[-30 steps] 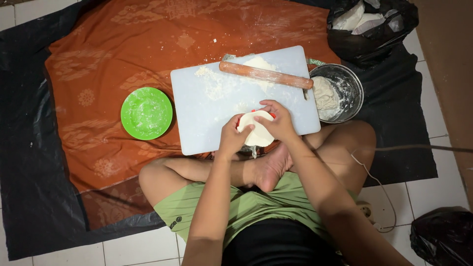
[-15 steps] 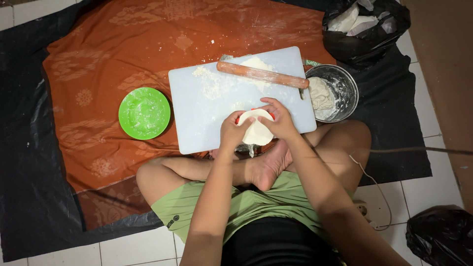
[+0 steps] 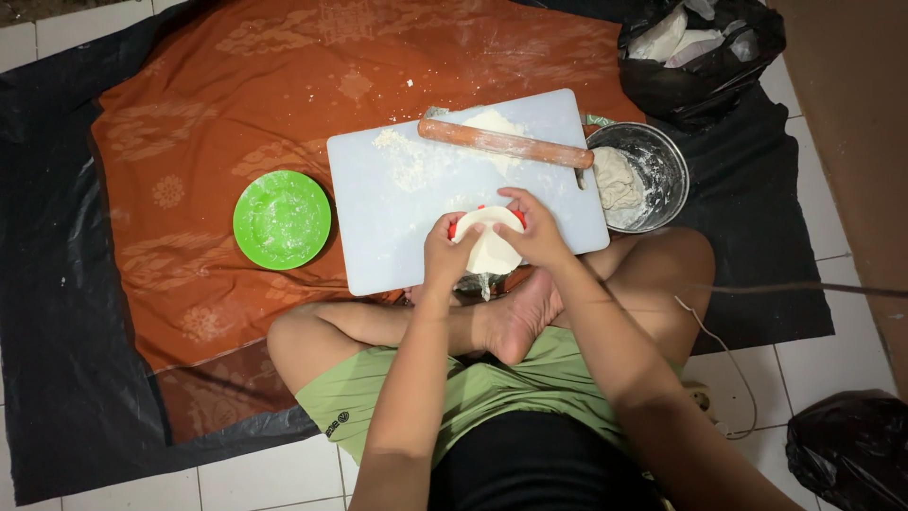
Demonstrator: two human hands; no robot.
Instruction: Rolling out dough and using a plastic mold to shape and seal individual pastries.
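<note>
I sit cross-legged on the floor. My left hand (image 3: 442, 257) and my right hand (image 3: 536, 230) both grip a round red-rimmed mould covered by a flat white disc of dough (image 3: 489, 241), held over the near edge of a pale blue cutting board (image 3: 407, 227). A wooden rolling pin (image 3: 504, 144) lies across the board's far side, beside patches of flour and a lump of dough (image 3: 492, 123). What is under the dough disc is mostly hidden by my fingers.
A green plate (image 3: 282, 220) dusted with flour sits left of the board on an orange cloth (image 3: 218, 95). A metal bowl (image 3: 653, 151) with dough stands at the board's right. Black bags (image 3: 700, 57) lie at the far right and near right. A cable (image 3: 728, 369) runs past my knee.
My hands with the dough-covered mould have stayed in nearly the same place over the board's near edge; my fingers shifted slightly around the disc. The view drifted a little.
</note>
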